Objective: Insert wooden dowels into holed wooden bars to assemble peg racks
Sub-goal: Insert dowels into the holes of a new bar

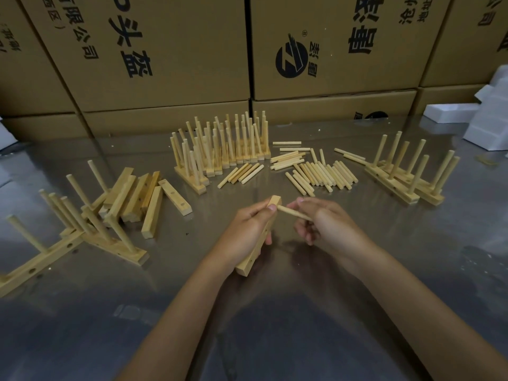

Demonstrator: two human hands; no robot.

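My left hand (247,229) grips a holed wooden bar (248,264) held above the table, its far end pointing away from me. A wooden dowel (291,212) is pinched in my right hand (327,224), and its tip meets the bar's side near the far end, just by my left thumb. Loose dowels (319,174) lie in a scatter behind my hands. Plain holed bars (148,199) are heaped at the left.
Finished peg racks stand in a tight row at the back centre (222,149), more at the right (406,174) and the left (82,229). Cardboard boxes (178,50) wall the far edge of the metal table (275,312). White foam pieces (483,116) lie at far right.
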